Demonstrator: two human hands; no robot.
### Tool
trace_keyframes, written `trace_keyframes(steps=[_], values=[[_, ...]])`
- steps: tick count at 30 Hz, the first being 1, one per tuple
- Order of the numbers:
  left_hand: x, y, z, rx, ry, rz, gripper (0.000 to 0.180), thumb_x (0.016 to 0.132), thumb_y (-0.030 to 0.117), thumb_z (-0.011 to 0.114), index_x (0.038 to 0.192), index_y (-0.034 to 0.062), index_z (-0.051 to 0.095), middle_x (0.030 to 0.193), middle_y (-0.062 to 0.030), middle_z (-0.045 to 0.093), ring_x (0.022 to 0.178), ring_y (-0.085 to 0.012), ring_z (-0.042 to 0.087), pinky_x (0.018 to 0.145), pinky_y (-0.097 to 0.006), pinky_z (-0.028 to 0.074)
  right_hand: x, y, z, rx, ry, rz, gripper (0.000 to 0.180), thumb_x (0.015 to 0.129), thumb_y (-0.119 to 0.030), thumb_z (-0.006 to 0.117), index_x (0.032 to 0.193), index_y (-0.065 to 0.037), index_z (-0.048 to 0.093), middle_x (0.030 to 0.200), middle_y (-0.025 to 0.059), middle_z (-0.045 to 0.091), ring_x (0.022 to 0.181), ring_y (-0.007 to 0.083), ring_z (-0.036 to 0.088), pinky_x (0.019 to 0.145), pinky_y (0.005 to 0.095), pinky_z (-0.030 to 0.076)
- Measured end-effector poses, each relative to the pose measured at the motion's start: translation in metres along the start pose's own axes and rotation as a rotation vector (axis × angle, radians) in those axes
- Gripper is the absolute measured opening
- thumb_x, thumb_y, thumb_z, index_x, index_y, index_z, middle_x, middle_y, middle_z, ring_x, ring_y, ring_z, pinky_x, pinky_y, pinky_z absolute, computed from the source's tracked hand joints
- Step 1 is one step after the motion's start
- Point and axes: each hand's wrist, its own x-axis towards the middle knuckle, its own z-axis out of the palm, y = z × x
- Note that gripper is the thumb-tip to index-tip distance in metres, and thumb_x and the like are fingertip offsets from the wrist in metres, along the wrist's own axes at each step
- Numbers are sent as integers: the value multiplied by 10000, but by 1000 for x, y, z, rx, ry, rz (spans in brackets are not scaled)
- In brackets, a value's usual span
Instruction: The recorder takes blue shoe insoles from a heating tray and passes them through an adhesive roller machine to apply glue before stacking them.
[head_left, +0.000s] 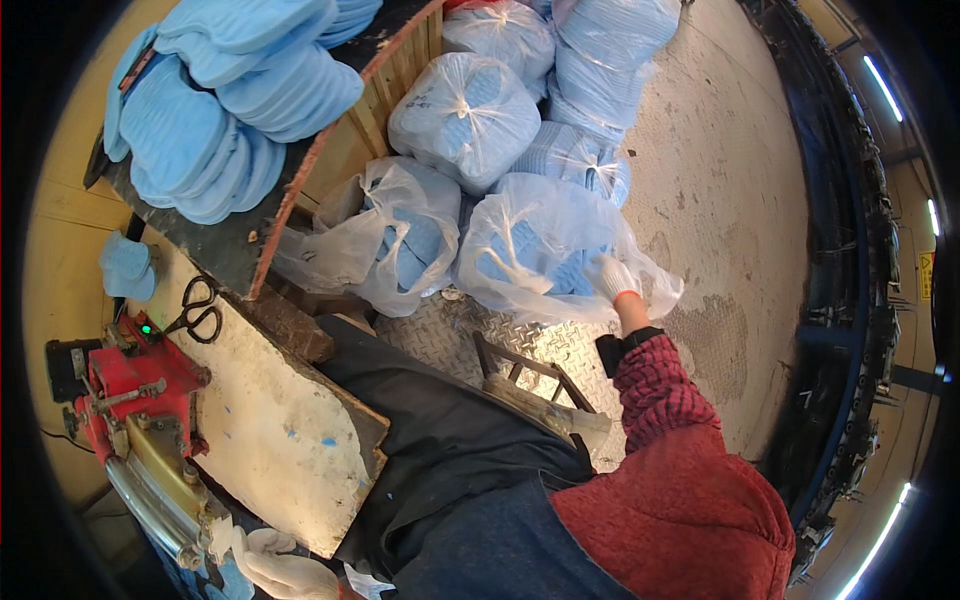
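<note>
My right hand (612, 278), in a white knit glove, reaches down into the near side of an open clear plastic bag (560, 215). Light blue padded pieces (572, 270) lie in that bag beside the fingers. The fingertips are blurred, so their grip is unclear. Low at the left, my left hand (280, 568), also in a white glove, is close to the front end of a red machine (150, 380) with a shiny metal cylinder. A bit of blue material (232, 580) shows below that hand, and its fingers are hard to make out.
Stacks of light blue, sole-shaped pieces (190, 140) cover a dark tabletop (262, 232). Black-handled scissors (197, 310) lie on the worn bench (265, 420). Filled plastic bags (465, 115) pile up ahead. A small stool (545, 405) stands on the metal floor beside my leg.
</note>
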Motion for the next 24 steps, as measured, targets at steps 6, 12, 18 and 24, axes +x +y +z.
trace_keyframes(steps=[6, 12, 18, 24], values=[[-9, 13, 14, -49, -204, -96, 424, 1066, 227, 324, 1255, -89, 534, 789, -32, 510, 635, -87, 448, 540, -200, 340, -59, -117, -9, -35, 33, 113, 830, 764, -449, 772, 1450, -165, 401, 1453, 173, 418, 1116, 394, 588, 928, 431, 522], [-12, 1, 2, 23, -168, -151, 419, 1069, 213, 324, 1266, -94, 530, 793, -37, 520, 628, -90, 445, 543, -205, 340, -45, -108, 25, -193, 94, 17, 910, 681, -342, 830, 1445, -163, 369, 1395, 133, 413, 1122, 346, 567, 860, 393, 543], [-14, -7, -1, 70, -182, -76, 414, 1070, 208, 335, 1262, -101, 531, 780, -32, 518, 612, -84, 425, 526, -201, 318, -32, -72, -13, -47, 62, -190, 487, 746, -319, 721, 1148, -68, 609, 1073, 203, 665, 999, 374, 648, 861, 438, 531], [-17, -22, -3, -31, -221, -94, 417, 1072, 217, 339, 1262, -103, 526, 771, -30, 513, 607, -86, 423, 516, -207, 308, -32, -44, -41, 79, -6, -215, 581, 755, -297, 683, 1310, -144, 601, 1102, 179, 701, 1032, 350, 665, 888, 419, 521]])
